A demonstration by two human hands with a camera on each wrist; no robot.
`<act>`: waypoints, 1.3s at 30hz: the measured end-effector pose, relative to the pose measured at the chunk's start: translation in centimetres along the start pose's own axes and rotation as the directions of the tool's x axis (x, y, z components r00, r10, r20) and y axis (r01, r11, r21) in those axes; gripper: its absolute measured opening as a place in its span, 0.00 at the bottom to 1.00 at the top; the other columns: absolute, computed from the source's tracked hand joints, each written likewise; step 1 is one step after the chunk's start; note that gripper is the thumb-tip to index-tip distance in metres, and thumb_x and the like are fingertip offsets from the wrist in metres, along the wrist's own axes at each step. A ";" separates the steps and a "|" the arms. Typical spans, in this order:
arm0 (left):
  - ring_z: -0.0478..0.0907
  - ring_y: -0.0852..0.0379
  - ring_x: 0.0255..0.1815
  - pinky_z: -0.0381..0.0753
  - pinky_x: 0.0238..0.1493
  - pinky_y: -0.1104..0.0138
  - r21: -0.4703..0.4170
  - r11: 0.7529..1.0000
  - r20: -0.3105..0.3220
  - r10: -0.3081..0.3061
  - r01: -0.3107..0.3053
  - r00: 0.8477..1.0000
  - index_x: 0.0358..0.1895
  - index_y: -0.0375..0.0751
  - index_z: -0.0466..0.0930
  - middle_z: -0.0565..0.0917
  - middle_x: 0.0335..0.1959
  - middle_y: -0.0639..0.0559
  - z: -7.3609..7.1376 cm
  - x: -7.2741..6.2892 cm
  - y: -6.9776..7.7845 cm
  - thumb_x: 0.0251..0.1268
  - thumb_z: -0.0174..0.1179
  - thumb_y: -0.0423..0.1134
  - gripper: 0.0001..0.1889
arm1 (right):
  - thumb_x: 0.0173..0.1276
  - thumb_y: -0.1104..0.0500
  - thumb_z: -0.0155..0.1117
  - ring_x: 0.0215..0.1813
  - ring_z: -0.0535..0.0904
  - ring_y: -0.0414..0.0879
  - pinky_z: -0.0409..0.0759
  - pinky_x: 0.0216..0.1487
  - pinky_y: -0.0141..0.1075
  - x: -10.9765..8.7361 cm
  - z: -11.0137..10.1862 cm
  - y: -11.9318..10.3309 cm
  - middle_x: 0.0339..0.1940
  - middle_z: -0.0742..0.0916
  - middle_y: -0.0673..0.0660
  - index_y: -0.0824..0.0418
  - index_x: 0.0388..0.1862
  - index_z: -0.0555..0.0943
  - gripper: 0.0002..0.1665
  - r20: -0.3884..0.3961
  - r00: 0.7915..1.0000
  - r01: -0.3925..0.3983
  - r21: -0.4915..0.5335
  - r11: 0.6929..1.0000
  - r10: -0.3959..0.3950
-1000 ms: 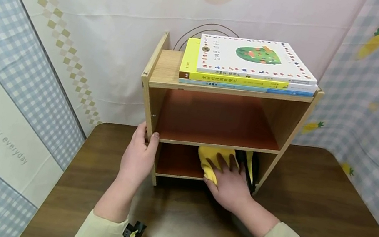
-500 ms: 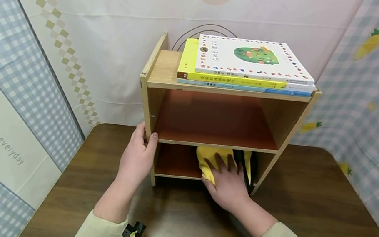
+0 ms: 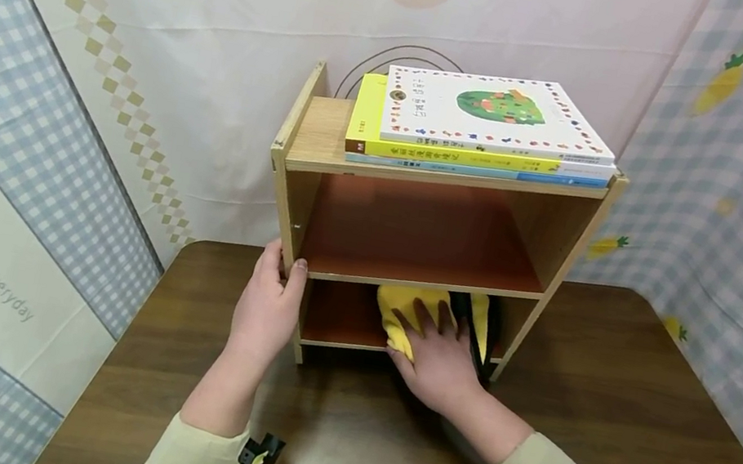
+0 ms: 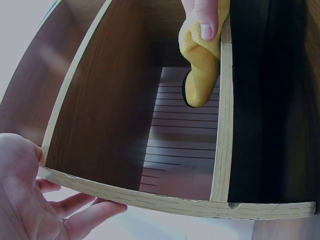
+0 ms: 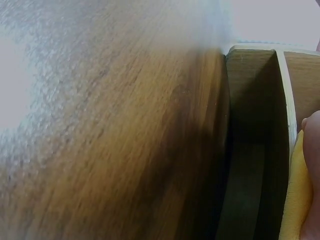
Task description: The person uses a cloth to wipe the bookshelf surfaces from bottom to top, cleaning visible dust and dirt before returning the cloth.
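Note:
A small wooden shelf unit (image 3: 318,131) with reddish-brown boards stands on the table. My left hand (image 3: 268,309) grips its left side panel low down, thumb at the front edge and fingers along the outer side. Reaching into the lowest compartment, my right hand (image 3: 441,365) spreads its fingers over a yellow cloth (image 3: 396,303) with black edging and presses it. In the left wrist view, the right thumb rests on the bunched cloth (image 4: 200,82) beside the bottom board's edge. Only a strip of the cloth (image 5: 296,200) shows in the right wrist view.
Several books lie stacked on the unit's top board, a white picture book (image 3: 496,117) uppermost and a yellow book (image 3: 369,116) beneath. The dark wooden table (image 3: 363,446) extends in front and to both sides. Patterned fabric (image 3: 249,78) hangs behind and at the sides.
My right hand and the yellow cloth have shifted slightly left inside the lowest compartment. The left hand keeps its hold on the panel. The whole head view has drifted a little.

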State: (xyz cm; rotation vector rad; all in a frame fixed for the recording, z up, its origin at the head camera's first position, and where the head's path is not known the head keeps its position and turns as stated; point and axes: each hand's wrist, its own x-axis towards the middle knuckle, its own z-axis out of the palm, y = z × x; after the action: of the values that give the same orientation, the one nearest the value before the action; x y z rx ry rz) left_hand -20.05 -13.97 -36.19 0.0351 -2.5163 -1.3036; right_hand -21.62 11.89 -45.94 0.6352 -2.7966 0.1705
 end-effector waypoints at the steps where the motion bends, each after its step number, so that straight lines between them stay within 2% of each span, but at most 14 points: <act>1: 0.75 0.49 0.44 0.75 0.43 0.53 0.003 1.000 0.001 0.000 0.000 1.000 0.70 0.53 0.62 0.72 0.55 0.53 0.0 0.0 0.0 0.77 0.40 0.58 0.25 | 0.75 0.35 0.49 0.74 0.57 0.71 0.56 0.64 0.71 0.0 0.0 -0.1 0.76 0.67 0.59 0.44 0.75 0.68 0.33 -0.001 1.000 0.002 -0.002 1.000 -0.002; 7: 0.75 0.49 0.45 0.75 0.43 0.52 0.008 1.000 0.002 0.002 -0.002 1.000 0.71 0.54 0.61 0.72 0.57 0.53 -0.1 0.0 0.0 0.77 0.40 0.58 0.26 | 0.75 0.34 0.48 0.75 0.56 0.70 0.56 0.65 0.70 0.3 0.1 -0.9 0.76 0.67 0.59 0.43 0.76 0.67 0.34 0.015 1.000 0.011 -0.008 1.000 -0.011; 16: 0.74 0.48 0.42 0.74 0.42 0.53 0.011 1.000 -0.008 0.019 -0.019 1.000 0.70 0.52 0.62 0.72 0.54 0.52 -0.1 0.2 0.0 0.77 0.41 0.56 0.25 | 0.76 0.34 0.46 0.75 0.57 0.70 0.56 0.65 0.70 0.9 0.3 -1.9 0.76 0.67 0.57 0.42 0.76 0.65 0.34 0.014 1.000 0.017 -0.019 1.000 -0.016; 22: 0.75 0.48 0.44 0.74 0.44 0.52 0.026 1.000 -0.007 0.007 -0.007 1.000 0.71 0.53 0.61 0.72 0.56 0.52 -0.1 0.1 -0.1 0.77 0.40 0.57 0.26 | 0.76 0.34 0.45 0.75 0.56 0.69 0.56 0.65 0.70 1.2 0.7 -2.8 0.77 0.66 0.56 0.41 0.77 0.64 0.34 0.029 0.999 0.026 -0.014 1.000 -0.026; 28: 0.75 0.48 0.46 0.75 0.45 0.51 0.018 1.000 -0.008 0.007 -0.007 1.000 0.73 0.52 0.60 0.72 0.59 0.51 -0.1 0.1 -0.1 0.77 0.40 0.58 0.27 | 0.76 0.35 0.45 0.74 0.57 0.69 0.56 0.65 0.70 1.4 1.0 -3.4 0.76 0.67 0.57 0.42 0.76 0.66 0.34 0.008 0.999 0.045 -0.013 0.999 -0.045; 39: 0.75 0.49 0.48 0.75 0.47 0.50 0.016 1.000 -0.021 0.022 -0.022 1.000 0.72 0.54 0.62 0.72 0.59 0.52 0.1 0.3 -0.2 0.76 0.41 0.57 0.26 | 0.75 0.34 0.47 0.75 0.57 0.68 0.57 0.64 0.70 1.8 0.8 -4.5 0.77 0.66 0.56 0.42 0.76 0.66 0.34 0.042 0.998 0.052 -0.016 0.999 -0.051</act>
State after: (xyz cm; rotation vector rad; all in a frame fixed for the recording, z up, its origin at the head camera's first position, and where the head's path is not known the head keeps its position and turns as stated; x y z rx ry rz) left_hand -20.38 -14.06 -36.39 0.0243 -2.5025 -1.2687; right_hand -21.39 7.01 -45.96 0.7135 -2.8150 0.1239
